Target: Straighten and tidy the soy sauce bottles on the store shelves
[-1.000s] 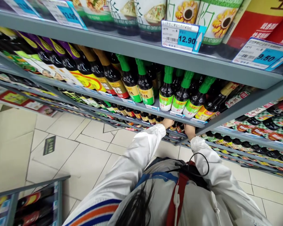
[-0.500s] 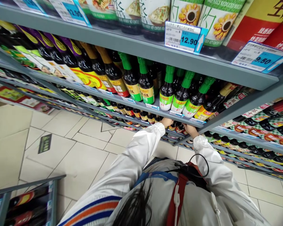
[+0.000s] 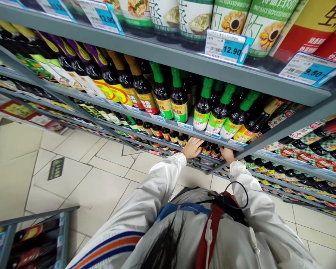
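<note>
Hands reach under the grey shelf edge (image 3: 184, 129) that carries the green-capped bottles (image 3: 204, 106). Left hand (image 3: 192, 147) sits just below that edge, fingers spread and slightly curled, resting at the tops of the small dark bottles (image 3: 210, 149) on the next level down; whether it grips one cannot be told. Right hand (image 3: 227, 154) is also just below the edge, to the right of the left hand, largely hidden among the same small bottles, and its grip cannot be told. Both arms wear white sleeves (image 3: 156, 186). Above the shelf edge, brown-capped bottles (image 3: 141, 87) and purple-capped bottles (image 3: 81, 63) stand to the left of the green-capped ones. Higher again, a blue price tag (image 3: 226, 46) hangs on the shelf above. Well below the edge lies the tiled floor (image 3: 81, 179), with a second rack (image 3: 30, 239) at the lower left
</note>
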The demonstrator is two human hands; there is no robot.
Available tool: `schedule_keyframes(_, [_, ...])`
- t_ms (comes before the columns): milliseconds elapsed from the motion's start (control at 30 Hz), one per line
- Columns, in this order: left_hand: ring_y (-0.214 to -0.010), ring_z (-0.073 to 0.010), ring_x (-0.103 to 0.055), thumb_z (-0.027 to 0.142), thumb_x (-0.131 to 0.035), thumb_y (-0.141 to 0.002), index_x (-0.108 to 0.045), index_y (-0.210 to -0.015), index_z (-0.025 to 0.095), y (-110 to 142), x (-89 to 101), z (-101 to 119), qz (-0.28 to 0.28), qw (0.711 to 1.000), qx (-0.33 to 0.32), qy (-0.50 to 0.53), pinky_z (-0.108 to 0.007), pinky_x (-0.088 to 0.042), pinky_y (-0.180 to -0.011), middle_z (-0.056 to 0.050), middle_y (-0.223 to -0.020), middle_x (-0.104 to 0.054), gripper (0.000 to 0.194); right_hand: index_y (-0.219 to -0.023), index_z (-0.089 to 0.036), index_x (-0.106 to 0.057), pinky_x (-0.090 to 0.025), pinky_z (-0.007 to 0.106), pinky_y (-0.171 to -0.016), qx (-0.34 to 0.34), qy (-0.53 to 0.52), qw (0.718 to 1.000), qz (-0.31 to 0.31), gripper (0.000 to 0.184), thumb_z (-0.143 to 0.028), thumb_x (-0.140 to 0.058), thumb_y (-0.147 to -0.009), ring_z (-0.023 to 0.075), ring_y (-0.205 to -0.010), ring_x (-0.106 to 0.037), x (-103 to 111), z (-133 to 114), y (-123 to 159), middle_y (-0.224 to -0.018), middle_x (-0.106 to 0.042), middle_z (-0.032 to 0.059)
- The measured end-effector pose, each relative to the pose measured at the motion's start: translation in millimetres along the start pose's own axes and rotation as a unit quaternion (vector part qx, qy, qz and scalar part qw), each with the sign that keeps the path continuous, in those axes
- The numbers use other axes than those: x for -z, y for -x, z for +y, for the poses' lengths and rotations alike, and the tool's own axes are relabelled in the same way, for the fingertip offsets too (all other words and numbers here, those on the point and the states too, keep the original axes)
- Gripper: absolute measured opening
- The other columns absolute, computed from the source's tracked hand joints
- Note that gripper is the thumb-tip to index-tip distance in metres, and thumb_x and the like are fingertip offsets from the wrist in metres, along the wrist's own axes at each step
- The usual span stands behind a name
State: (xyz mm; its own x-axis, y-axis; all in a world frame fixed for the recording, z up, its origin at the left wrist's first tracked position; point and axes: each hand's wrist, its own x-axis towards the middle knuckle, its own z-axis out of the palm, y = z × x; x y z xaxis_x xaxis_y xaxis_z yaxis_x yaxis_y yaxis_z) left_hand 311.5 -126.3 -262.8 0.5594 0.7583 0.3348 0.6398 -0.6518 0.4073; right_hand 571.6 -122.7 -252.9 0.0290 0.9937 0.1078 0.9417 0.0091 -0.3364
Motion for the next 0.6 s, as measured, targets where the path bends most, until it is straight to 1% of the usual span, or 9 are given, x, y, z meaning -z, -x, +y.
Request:
schedule_keyframes(100, [-0.145, -0.0288, -0.04, 0.021, -0.045, -0.098, -0.048, -0.151, 0.015, 49.5, 6.2, -18.9, 0.058, 0.998, 0.008, -0.031, -0.049, -0.034, -0.12, -0.014, -0.156, -0.047, 0.053, -0.136, -0.012, -0.061, -0.045, 0.048, -0.109, -0.043, -0.025, 0.999, 0.02, 0.05, -0.042, -0.048, -0.098, 0.034, -0.122, -0.061, 1.5, -7.6, 11.0, -0.125, -0.069, 0.0193])
schedule_keyframes(167, [-0.145, -0.0286, -0.039, 0.019, -0.043, -0.099, -0.051, -0.148, 0.017, 87.2, 4.6, -33.9, 0.046, 0.996, 0.067, -0.037, -0.05, -0.035, -0.12, -0.013, -0.157, -0.046, 0.05, -0.134, -0.007, -0.06, -0.048, 0.051, -0.106, -0.062, -0.039, 0.997, 0.03, 0.052, -0.041, -0.053, -0.095, 0.0364, -0.119, -0.063, 2.4, -13.1, 28.0, -0.121, -0.069, 0.0231])
schedule_keyframes(233, [-0.145, -0.0293, -0.039, 0.017, -0.044, -0.098, -0.059, -0.14, 0.018, 128.1, 0.6, -48.3, -0.031, 0.989, 0.141, -0.032, -0.051, -0.035, -0.119, -0.012, -0.154, -0.05, 0.045, -0.138, -0.003, -0.054, -0.049, 0.052, -0.106, -0.048, -0.053, 0.996, 0.057, 0.058, -0.04, -0.056, -0.093, 0.0379, -0.124, -0.059, 2.2, -18.6, 51.1, -0.127, -0.064, 0.0272])
schedule_keyframes(267, [-0.145, -0.0293, -0.038, 0.016, -0.044, -0.097, -0.063, -0.134, 0.019, 149.4, -1.6, -54.5, -0.082, 0.981, 0.172, -0.026, -0.052, -0.036, -0.119, -0.011, -0.152, -0.051, 0.042, -0.142, -0.003, -0.05, -0.047, 0.052, -0.108, -0.018, -0.061, 0.995, 0.083, 0.061, -0.039, -0.056, -0.093, 0.0379, -0.131, -0.055, 1.5, -21.5, 63.3, -0.135, -0.059, 0.0284])
schedule_keyframes(333, [-0.139, -0.0298, -0.045, 0.013, -0.048, -0.094, -0.071, -0.121, 0.019, 193.2, -5.4, -63.7, -0.137, 0.969, 0.207, -0.02, -0.052, -0.041, -0.115, -0.012, -0.144, -0.058, 0.036, -0.151, -0.008, -0.042, -0.042, 0.052, -0.115, 0.079, -0.071, 0.988, 0.112, 0.061, -0.035, -0.051, -0.097, 0.0345, -0.144, -0.043, -0.6, -28.7, 84.3, -0.152, -0.046, 0.0257])
schedule_keyframes(400, [-0.133, -0.0287, -0.051, 0.009, -0.051, -0.091, -0.074, -0.114, 0.019, 237.4, -8.4, -68.3, -0.181, 0.952, 0.246, -0.016, -0.048, -0.046, -0.111, -0.012, -0.137, -0.063, 0.035, -0.154, -0.014, -0.039, -0.04, 0.049, -0.118, 0.187, -0.078, 0.974, 0.099, 0.056, -0.03, -0.044, -0.101, 0.029, -0.149, -0.038, -3.2, -39.6, 95.2, -0.161, -0.038, 0.0191])
schedule_keyframes(467, [-0.131, -0.0271, -0.053, 0.005, -0.053, -0.088, -0.075, -0.112, 0.019, 280.2, -11.3, -68.4, -0.228, 0.926, 0.301, -0.012, -0.044, -0.047, -0.109, -0.012, -0.134, -0.065, 0.036, -0.155, -0.016, -0.039, -0.04, 0.045, -0.119, 0.257, -0.086, 0.96, 0.071, 0.054, -0.027, -0.042, -0.102, 0.0256, -0.149, -0.038, -6.1, -55.9, 92.7, -0.162, -0.038, 0.0162])
schedule_keyframes(500, [-0.131, -0.0271, -0.053, 0.005, -0.053, -0.087, -0.075, -0.113, 0.019, 300.4, -12.9, -67.2, -0.251, 0.908, 0.334, -0.012, -0.043, -0.048, -0.109, -0.012, -0.134, -0.065, 0.036, -0.155, -0.015, -0.039, -0.04, 0.044, -0.12, 0.272, -0.089, 0.956, 0.065, 0.054, -0.028, -0.042, -0.103, 0.0254, -0.149, -0.038, -8.0, -66.2, 86.5, -0.161, -0.039, 0.0167])
schedule_keyframes(600, [-0.133, -0.03, -0.053, 0.01, -0.058, -0.09, -0.072, -0.116, 0.017, 353.2, -19.9, -59.7, -0.313, 0.84, 0.442, -0.015, -0.047, -0.05, -0.106, -0.014, -0.132, -0.065, 0.03, -0.152, -0.007, -0.041, -0.039, 0.047, -0.119, 0.258, -0.084, 0.961, 0.055, 0.055, -0.031, -0.043, -0.102, 0.0296, -0.144, -0.043, -16.6, -103.6, 54.1, -0.152, -0.048, 0.0224])
